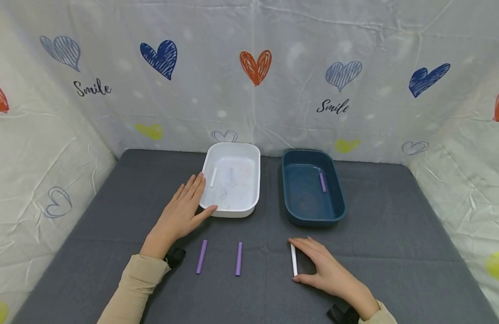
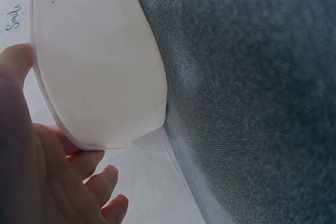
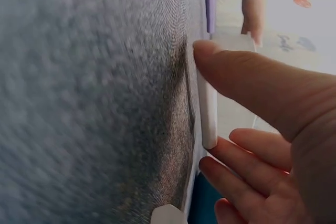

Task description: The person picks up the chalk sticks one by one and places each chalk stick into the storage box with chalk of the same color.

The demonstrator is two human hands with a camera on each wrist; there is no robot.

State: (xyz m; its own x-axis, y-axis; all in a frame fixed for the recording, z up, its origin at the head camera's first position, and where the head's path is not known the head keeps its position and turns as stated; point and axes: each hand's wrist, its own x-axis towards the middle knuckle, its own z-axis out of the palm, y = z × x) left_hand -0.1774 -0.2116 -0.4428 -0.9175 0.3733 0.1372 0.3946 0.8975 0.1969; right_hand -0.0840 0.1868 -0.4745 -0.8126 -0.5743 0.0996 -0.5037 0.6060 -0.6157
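My right hand (image 1: 324, 270) pinches a white chalk stick (image 1: 294, 260) end to end, the thumb at its near end and the fingertips at its far end. In the right wrist view the chalk (image 3: 208, 114) is close over the grey cloth. My left hand (image 1: 180, 213) rests at the left side of a white tray (image 1: 235, 213), fingers straight along the rim and thumb at the near left corner. Inside that tray lies another white chalk stick (image 1: 213, 177). Two purple chalk sticks, a left one (image 1: 202, 256) and a right one (image 1: 239, 259), lie between the hands.
To the right of the white tray stands a dark blue tray (image 1: 316, 222) holding one purple chalk stick (image 1: 322, 182). Grey cloth (image 1: 379, 216) covers the table. A white curtain (image 1: 217, 40) printed with hearts closes off the back and both sides.
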